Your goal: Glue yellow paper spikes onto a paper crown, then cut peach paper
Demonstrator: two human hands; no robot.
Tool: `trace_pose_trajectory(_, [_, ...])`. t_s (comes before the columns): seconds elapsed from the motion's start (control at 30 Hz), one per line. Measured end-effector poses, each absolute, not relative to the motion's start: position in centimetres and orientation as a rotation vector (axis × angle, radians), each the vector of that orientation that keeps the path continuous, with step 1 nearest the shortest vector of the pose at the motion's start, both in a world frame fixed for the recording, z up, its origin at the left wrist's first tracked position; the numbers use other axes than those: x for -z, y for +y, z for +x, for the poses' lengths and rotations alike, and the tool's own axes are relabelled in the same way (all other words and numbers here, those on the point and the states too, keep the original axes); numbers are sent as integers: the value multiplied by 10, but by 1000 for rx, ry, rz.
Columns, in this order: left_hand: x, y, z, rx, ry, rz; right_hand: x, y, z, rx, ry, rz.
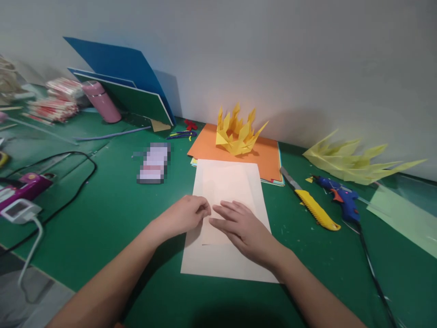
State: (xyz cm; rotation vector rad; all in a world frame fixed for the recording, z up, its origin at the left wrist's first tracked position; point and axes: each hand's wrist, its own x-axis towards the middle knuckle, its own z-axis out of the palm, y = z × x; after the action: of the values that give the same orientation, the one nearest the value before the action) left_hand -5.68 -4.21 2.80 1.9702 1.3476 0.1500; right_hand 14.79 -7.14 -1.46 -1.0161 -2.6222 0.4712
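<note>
A white sheet of paper (218,262) lies on the green tabletop in front of me. On top of it is a smaller, pale pinkish sheet (225,182), partly covered by my hands. My left hand (186,213) is closed at the smaller sheet's left edge, with thumb and fingertips pinched together. Whether paper is caught between those fingertips cannot be made out. Palm down over the smaller sheet, my right hand (244,230) is open. Its fingers are stretched out and point towards the left hand.
Behind the sheets, a yellow folded-paper crown (239,134) stands on orange paper (205,141). To the right lie a yellow-handled knife (316,209), its blade exposed, a blue glue gun (341,196) and a pale yellow paper piece (355,159). Leftward are a blurred phone (154,163) and a power strip (27,189).
</note>
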Motion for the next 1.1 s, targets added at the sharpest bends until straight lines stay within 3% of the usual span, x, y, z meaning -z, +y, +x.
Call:
trace_pose_trajectory(0.27, [-26, -39, -63, -170, 1613, 2164, 14, -72, 149, -502, -2642, -1034])
trace_pose_trajectory(0.37, [-20, -36, -66, -268, 1444, 2353, 13, -72, 149, -498, -2644, -1040])
trace_pose_trajectory(0.5, [-16, -36, -73, -103, 1228, 2482, 12, -72, 150, -490, -2649, -1032])
trace_pose_trajectory(0.73, [-20, -33, -79, 152, 1184, 2352, 13, -71, 150, -498, -2663, -1032])
trace_pose_trajectory(1.1, [-18, -32, -79, 156, 1104, 2365, 13, -71, 149, -457, -2685, -983])
